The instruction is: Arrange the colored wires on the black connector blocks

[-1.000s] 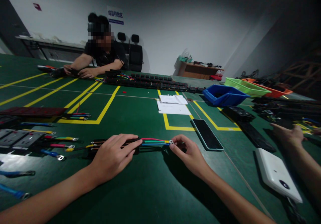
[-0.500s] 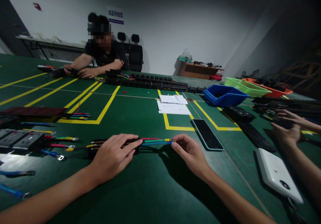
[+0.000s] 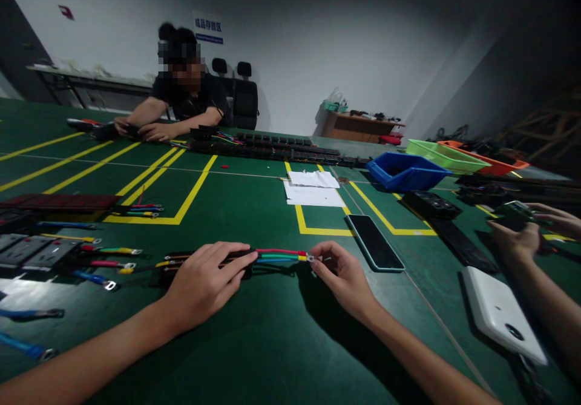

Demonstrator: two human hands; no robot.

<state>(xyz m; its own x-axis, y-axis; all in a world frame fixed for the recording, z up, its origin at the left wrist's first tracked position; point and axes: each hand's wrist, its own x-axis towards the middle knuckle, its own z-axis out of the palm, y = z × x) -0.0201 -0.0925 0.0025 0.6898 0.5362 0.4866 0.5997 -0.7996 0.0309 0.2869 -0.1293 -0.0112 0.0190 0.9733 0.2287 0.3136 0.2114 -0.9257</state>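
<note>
Two bare hands at a slim black wired part (image 3: 166, 276), near centre.
The left hand (image 3: 206, 278) curved loosely over it, gripping its body; the right hand (image 3: 341, 272) pinched a silver metal ring terminal (image 3: 310, 258) on its red, green and blue wires (image 3: 279, 252). Farther right lay a black teal-edged phone (image 3: 374, 243); beyond, white paper sheets (image 3: 313, 197).

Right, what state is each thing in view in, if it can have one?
Left hand: laid over black strip
Right hand: at the wire ends
Wires: nearly straight, side by side
Phone: face up, screen dark
Papers: lying flat
Blue bin: open
Green bin: open
Orange bin: open
</note>
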